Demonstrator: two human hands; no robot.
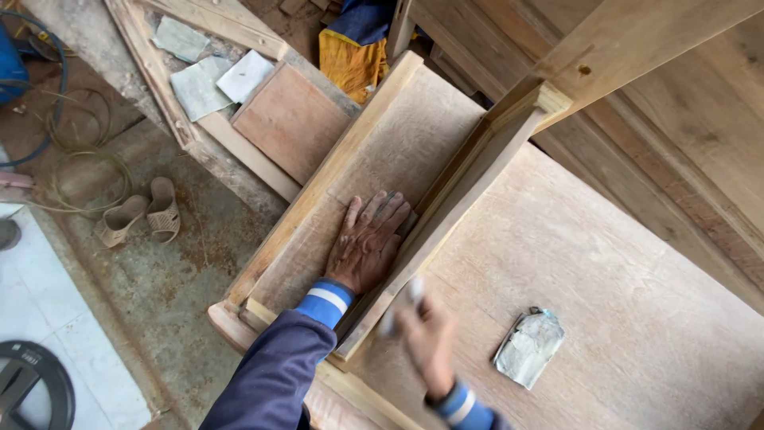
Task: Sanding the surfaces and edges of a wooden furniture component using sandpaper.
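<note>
Even, diffuse daylight; shadows are soft and there is no glare. The left hand (368, 241) is sharp. The right hand (427, 341), nearer the camera, is motion-blurred, and the pale object it grips is possibly a pencil

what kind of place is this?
Likely a carpentry workshop: the left hand presses flat on a bare wooden panel in a frame, sandpaper sheets lie on offcuts, timber planks alongside.

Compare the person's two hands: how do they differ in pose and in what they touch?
The left hand lies flat, fingers spread, on the narrow wooden panel; the right hand is raised and motion-blurred, gripping a small pale object. The left is sharp, the right is not. Both wear blue striped cuffs.
</note>
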